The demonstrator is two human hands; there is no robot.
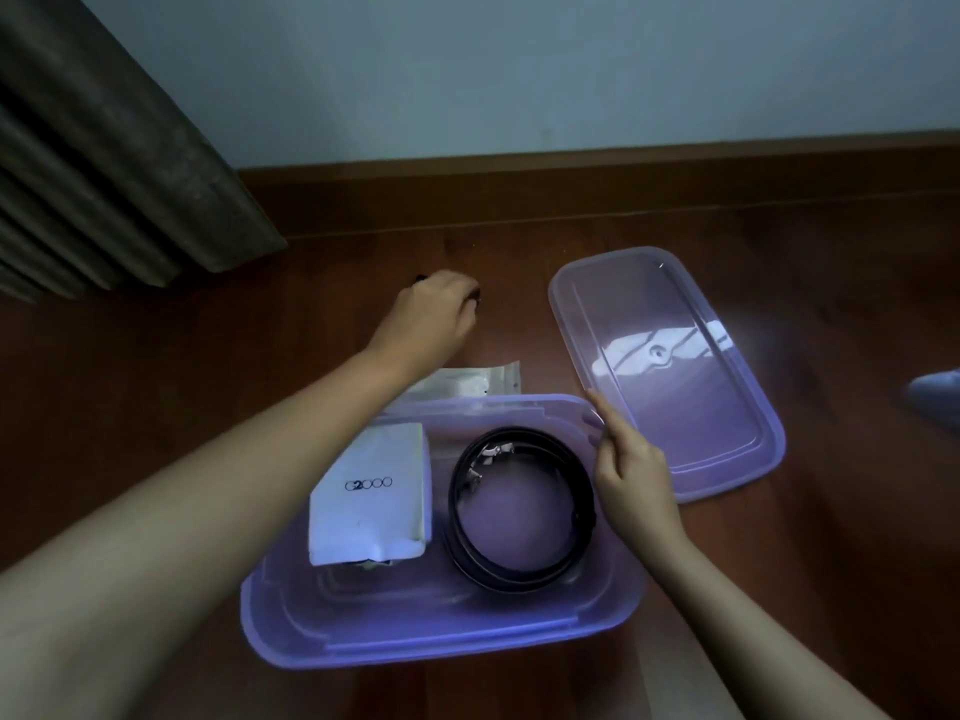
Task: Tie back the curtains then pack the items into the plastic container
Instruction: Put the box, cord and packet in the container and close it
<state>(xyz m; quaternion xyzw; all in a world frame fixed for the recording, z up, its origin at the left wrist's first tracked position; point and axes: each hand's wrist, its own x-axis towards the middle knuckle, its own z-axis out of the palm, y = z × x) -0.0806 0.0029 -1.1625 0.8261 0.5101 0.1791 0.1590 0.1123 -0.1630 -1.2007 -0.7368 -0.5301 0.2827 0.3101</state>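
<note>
The plastic container (426,636) sits open on the wooden floor (156,387), near the person, and the packing looks partly done. Two things already lie inside: a white packet (374,491) printed with a logo on the left, and a coiled black belt (511,576) beside it on the right. The rest of the container's bottom shows bare purple plastic.

Still to pack, as far as can be seen, are two things outside it. A clear flat pouch (467,381) lies on the floor just beyond the far rim, partly under the left forearm. Farther off lies a small dark item (477,297) - too small and too covered to name. The left hand (431,314) reaches out over the container to that item. Its fingers are curled down over it, with dark bits showing at either side of the knuckles, so I judge it to be grasping it.

The right hand (628,470) holds the container's far right corner, some fingers showing through the translucent wall - probably steadying the box.

The lid (701,423) lies flat on the floor, just right of the container and a little farther away, so closing is also left.

The brown curtain (104,174) hangs in folds at the far left. No tie shows in this view, so whether that step is finished cannot be told.
</note>
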